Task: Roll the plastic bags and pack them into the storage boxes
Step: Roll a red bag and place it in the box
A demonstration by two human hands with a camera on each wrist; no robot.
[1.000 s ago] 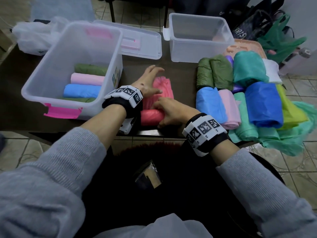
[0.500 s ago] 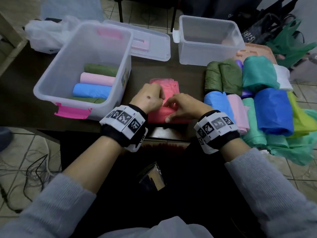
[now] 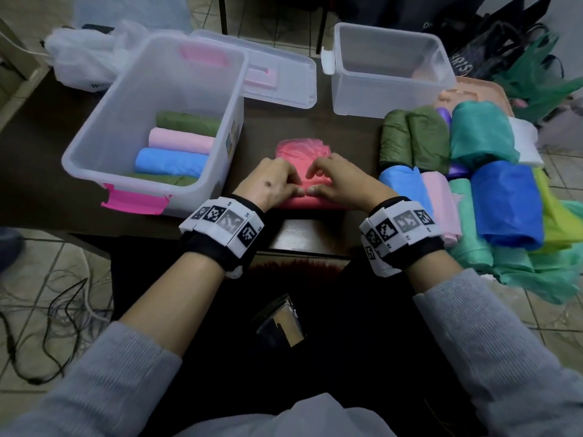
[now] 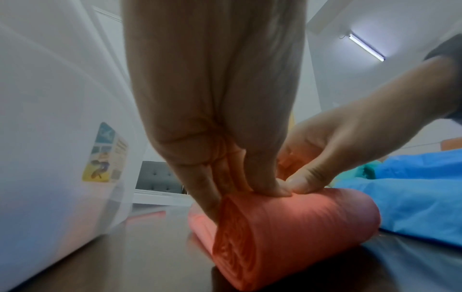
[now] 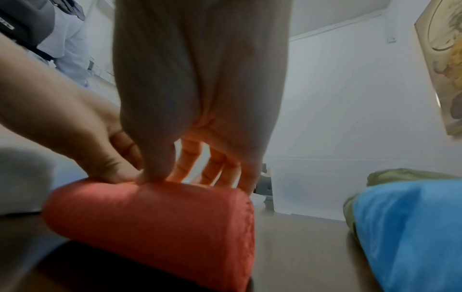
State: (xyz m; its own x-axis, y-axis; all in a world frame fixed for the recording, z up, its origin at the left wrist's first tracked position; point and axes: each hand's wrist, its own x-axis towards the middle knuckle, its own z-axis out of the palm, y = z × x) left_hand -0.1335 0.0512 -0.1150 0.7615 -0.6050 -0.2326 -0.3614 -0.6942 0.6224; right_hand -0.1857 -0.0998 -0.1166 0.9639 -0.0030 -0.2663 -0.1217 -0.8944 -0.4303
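Nearest, both wrists wear bands of black-and-white coded tags; their small digits are too blurred to read. Just beyond, the left hand [image 3: 273,182] and right hand [image 3: 339,181] sit thumb tip to thumb tip, fingers curled down over a half-rolled red plastic bag [image 3: 303,152] on the bench [image 3: 303,238]; its unrolled tail stretches toward 12 o'clock. At 10 o'clock the storage box [image 3: 94,143] with pink latches holds green, pink and blue rolls; its side sticker [image 4: 106,153] is illegible. At 3 o'clock lies a heap of rolled bags [image 3: 504,200], cut off by the frame. At 1 o'clock stands the second storage box [image 3: 391,99]. Writing on a dark bag [image 3: 463,64] beyond is partly hidden.
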